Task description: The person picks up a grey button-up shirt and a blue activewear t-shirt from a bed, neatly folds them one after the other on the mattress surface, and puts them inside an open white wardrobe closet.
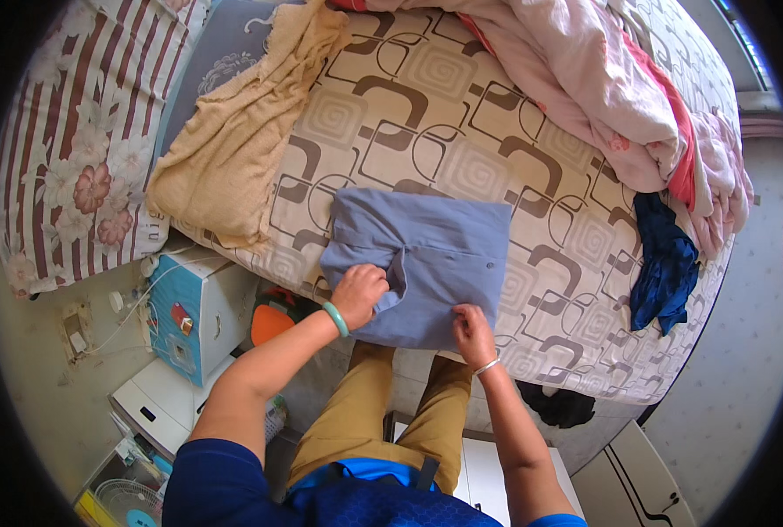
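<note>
A blue-grey garment (441,230), folded into a rough rectangle, lies on the near edge of the bed (477,168). Its seam runs across the middle, and a small round button or stud shows near its right side. My left hand (360,294), with a green bangle at the wrist, is closed around a raised flap of the cloth on the left. On the lower right part of the garment rests my right hand (474,334), a silver bangle at its wrist. Its fingers are curled, and whether they pinch the cloth is not clear.
A tan towel (233,151) lies to the left, beside a striped floral pillow (88,158). Rumpled pink bedding (582,85) and a dark blue cloth (665,263) lie to the right. A bedside cabinet (223,309) with trailing cables stands at the left.
</note>
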`<state>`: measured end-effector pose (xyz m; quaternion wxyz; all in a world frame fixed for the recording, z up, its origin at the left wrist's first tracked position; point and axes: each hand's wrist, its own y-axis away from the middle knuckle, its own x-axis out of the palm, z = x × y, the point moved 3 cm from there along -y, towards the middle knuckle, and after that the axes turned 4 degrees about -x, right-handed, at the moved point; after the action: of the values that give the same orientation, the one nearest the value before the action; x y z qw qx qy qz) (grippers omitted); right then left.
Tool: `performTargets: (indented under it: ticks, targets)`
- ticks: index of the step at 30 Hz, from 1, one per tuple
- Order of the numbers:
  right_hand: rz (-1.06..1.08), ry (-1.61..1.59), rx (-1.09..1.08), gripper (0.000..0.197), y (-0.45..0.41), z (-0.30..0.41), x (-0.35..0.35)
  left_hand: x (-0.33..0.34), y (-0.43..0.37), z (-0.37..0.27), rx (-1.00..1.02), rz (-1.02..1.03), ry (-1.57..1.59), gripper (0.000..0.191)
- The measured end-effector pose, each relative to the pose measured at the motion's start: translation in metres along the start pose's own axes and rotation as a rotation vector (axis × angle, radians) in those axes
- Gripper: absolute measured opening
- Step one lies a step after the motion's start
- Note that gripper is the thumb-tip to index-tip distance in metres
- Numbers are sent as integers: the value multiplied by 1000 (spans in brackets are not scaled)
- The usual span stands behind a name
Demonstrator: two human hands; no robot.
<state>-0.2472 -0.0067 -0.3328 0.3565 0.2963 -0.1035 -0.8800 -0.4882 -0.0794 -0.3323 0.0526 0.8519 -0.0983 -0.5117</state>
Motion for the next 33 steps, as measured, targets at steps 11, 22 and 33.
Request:
performTargets:
  ticks: [11,22,33]
  targets:
    - [-177,16,-20,26,4,-27,-24,-5,12,76,-901,-584,299,22]
    - [-7,-543,352,47,-25,-70,-32,47,-147,-17,-460,-188,-89,52]
    - [-25,-656,122,42,-11,-35,-36,24,-69,-51,-321,-182,-121,62]
